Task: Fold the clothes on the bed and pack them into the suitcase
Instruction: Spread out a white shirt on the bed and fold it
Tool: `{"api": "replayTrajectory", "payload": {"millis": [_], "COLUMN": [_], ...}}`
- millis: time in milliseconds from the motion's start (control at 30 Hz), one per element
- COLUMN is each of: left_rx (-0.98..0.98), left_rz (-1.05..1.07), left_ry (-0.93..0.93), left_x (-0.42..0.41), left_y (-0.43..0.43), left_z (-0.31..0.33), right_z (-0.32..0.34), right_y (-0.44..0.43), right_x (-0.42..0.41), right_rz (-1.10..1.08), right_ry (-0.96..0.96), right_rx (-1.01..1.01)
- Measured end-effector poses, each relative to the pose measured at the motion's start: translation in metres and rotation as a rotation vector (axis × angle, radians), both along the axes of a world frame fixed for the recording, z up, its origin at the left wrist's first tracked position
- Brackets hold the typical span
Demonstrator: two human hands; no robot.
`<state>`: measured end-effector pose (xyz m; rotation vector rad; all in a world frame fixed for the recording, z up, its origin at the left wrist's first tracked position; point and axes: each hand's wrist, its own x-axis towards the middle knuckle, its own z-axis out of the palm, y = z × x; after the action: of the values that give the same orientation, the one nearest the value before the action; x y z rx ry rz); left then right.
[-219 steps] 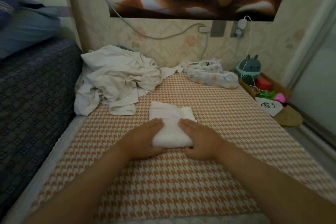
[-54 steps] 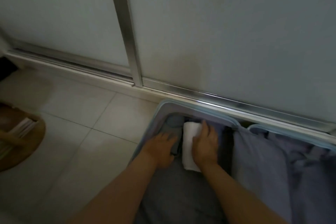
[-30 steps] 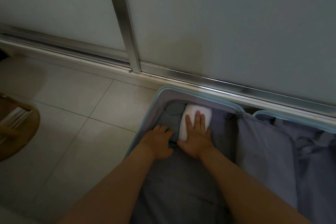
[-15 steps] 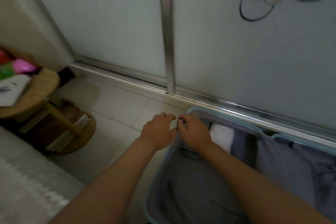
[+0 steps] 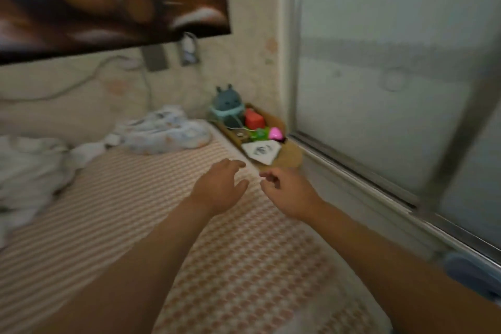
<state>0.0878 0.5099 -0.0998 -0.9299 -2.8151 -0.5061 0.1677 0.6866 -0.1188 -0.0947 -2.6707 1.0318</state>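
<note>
Head view: left hand (image 5: 217, 187) and right hand (image 5: 287, 192) hover empty, fingers loosely relaxed, over the orange-checked bed (image 5: 135, 211), while crumpled white fabric clothes (image 5: 29, 171) lie far left, probably soft and light, best pinched at a hem.

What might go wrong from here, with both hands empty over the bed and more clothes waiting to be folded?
1. The patterned garment lies by the wall next to the wooden tray of toys; a careless pull might knock them over.
2. A cable hangs just above that garment and may snag.
3. The white pile is crumpled, so the left hand or right hand lifting one piece may drag others along.
</note>
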Motion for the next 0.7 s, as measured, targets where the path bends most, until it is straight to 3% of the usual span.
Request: {"api": "replayTrajectory", "payload": {"millis": [267, 400, 567, 633, 700], "left_rx": [-0.054, -0.207, -0.396, -0.352, -0.229], "left_rz": [0.382, 0.529, 0.671, 0.62, 0.591], "left_ry": [0.014, 0.049, 0.026, 0.041, 0.177], "left_x": [-0.04, -0.047, -0.053, -0.055, -0.061], "left_y": [-0.293, -0.407, -0.514, -0.534, -0.546], "left_z": [0.011, 0.003, -0.018, -0.024, -0.027], "right_z": [0.029, 0.022, 0.002, -0.011, -0.019], "right_y": [-0.257, -0.377, -0.481, -0.51, -0.534], "right_x": [-0.105, -0.141, -0.177, -0.188, -0.201], "right_rz": [0.359, 0.514, 0.652, 0.658, 0.63], "right_ry": [-0.035, -0.054, -0.072, 0.033, 0.152], "right_rx": [0.231, 0.314, 0.345, 0.42, 0.462]}}
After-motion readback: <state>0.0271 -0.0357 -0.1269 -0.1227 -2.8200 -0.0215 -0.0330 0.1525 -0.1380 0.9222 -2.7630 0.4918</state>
